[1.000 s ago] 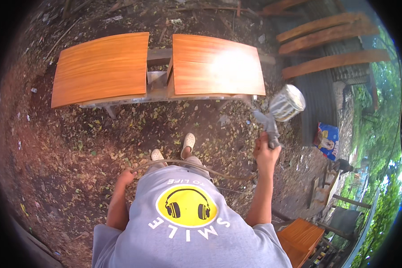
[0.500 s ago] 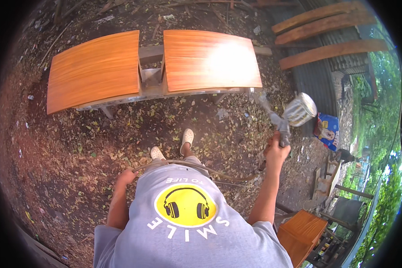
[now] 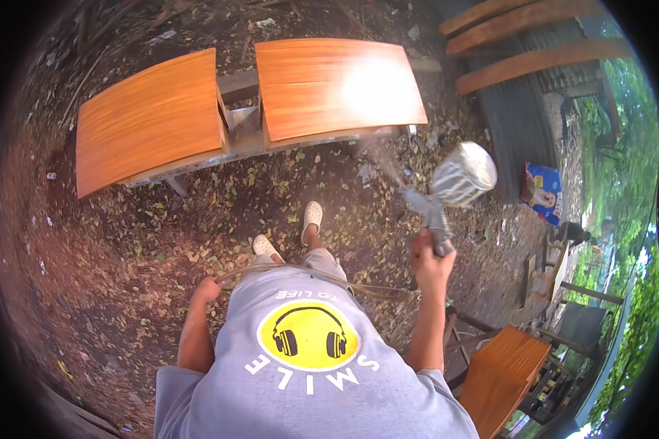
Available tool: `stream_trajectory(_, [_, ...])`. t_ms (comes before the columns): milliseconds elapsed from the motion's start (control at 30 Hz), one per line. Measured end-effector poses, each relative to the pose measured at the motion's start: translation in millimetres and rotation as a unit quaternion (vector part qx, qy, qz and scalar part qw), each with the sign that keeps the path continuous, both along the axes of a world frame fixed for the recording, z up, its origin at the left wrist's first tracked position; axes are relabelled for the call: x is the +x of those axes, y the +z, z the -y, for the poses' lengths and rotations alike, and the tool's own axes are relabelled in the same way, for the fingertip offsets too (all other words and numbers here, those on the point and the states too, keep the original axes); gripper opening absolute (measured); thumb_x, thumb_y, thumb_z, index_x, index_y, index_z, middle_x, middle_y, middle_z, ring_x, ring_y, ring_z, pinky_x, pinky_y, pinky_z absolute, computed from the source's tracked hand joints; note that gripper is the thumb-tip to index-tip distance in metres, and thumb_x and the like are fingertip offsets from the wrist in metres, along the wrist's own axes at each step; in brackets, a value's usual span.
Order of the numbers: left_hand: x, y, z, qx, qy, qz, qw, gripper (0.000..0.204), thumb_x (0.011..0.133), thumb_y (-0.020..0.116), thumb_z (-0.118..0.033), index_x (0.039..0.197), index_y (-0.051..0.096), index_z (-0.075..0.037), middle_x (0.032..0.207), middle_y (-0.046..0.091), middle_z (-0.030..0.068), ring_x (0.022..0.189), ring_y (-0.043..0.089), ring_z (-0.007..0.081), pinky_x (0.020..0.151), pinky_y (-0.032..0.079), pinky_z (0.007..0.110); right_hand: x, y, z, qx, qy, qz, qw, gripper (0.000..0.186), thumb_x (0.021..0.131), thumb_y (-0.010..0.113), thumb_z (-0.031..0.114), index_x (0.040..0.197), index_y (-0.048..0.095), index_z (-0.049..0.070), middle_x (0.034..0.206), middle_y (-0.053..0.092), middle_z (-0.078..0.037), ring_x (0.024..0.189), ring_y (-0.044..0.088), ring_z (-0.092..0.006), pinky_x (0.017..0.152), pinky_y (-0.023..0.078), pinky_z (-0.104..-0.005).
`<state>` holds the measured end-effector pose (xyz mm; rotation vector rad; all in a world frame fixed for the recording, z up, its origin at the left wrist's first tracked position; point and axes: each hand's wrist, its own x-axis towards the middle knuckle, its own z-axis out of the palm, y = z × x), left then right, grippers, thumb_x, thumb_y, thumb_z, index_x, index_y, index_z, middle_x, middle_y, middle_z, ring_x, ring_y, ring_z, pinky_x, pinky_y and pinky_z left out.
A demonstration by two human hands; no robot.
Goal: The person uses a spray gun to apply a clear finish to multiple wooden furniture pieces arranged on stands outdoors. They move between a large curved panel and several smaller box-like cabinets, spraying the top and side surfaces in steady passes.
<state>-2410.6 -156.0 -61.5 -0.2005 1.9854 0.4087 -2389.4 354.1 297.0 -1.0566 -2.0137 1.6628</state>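
My right hand (image 3: 433, 260) is wrapped round the grip of a grey spray gun (image 3: 430, 208) with a paint-streaked metal cup (image 3: 464, 175) on it. A pale mist leaves its nozzle toward the near edge of the right wooden panel (image 3: 307, 88), whose glossy orange-brown top carries a bright glare. Beside it on the left lies a second panel (image 3: 150, 113) of the same colour, a gap between the two. Down by my left hip, my left hand (image 3: 209, 288) is closed round a hose (image 3: 300, 269) that runs across my waist toward the right.
Both panels rest on a low support (image 3: 198, 165) above leaf-strewn ground. Brown boards (image 3: 542, 64) lie over corrugated sheets at the upper right. A blue bag (image 3: 542, 192) stands below them. At the lower right is a wooden cabinet (image 3: 501, 377) by a cluttered shelf.
My right hand and the spray gun have moved left and slightly nearer, with mist still coming out. My left hand keeps its hold on the hose.
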Motion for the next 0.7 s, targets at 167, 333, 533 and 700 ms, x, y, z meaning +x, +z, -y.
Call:
stream_trajectory(167, [17.4, -10.7, 33.2, 0.029, 0.084, 0.069, 0.994, 0.049, 0.096, 0.062, -0.043, 0.115, 0.067, 0.001, 0.092, 0.072, 0.0236, 0.091, 0.071, 0.0368, 0.08, 0.054, 0.043, 4.8, -3.6, 31.2, -0.07, 0.145, 0.081, 0.984, 0.024, 0.092, 0.065, 0.009, 0.113, 0.066, -0.002, 0.078, 0.063, 0.002, 0.067, 0.055, -0.0056, 0.061, 0.046, -0.024])
stream_trajectory(333, [13.3, 22.2, 20.3, 0.029, 0.113, 0.07, 0.991, 0.042, 0.099, 0.06, -0.038, 0.112, 0.066, 0.002, 0.08, 0.071, 0.0187, 0.075, 0.073, 0.031, 0.068, 0.055, 0.038, 16.5, -25.5, 16.6, 0.013, 0.114, 0.064, 0.991, 0.031, 0.091, 0.064, 0.008, 0.121, 0.064, -0.001, 0.087, 0.066, 0.0, 0.073, 0.056, -0.006, 0.065, 0.047, -0.0243])
stream_trajectory(533, [26.6, 25.7, -13.6, -0.023, -0.091, -0.033, 0.995, 0.05, 0.095, 0.06, -0.044, 0.115, 0.067, 0.001, 0.101, 0.071, 0.0242, 0.097, 0.069, 0.0385, 0.086, 0.054, 0.046, 38.8, -47.8, -55.6, 0.096, -0.027, -0.002, 0.995, 0.013, 0.097, 0.064, 0.014, 0.098, 0.063, 0.001, 0.073, 0.058, 0.004, 0.062, 0.048, -0.004, 0.054, 0.039, -0.0239])
stream_trajectory(700, [27.1, 78.7, -69.1, -0.006, -0.076, -0.051, 0.996, 0.044, 0.092, 0.06, -0.043, 0.108, 0.073, -0.004, 0.11, 0.069, 0.0232, 0.105, 0.066, 0.0396, 0.093, 0.051, 0.048, 47.0, -53.3, -122.9, 0.164, -0.133, -0.006, 0.977, 0.017, 0.099, 0.063, 0.015, 0.09, 0.062, 0.001, 0.07, 0.057, 0.002, 0.06, 0.048, -0.007, 0.053, 0.038, -0.0281])
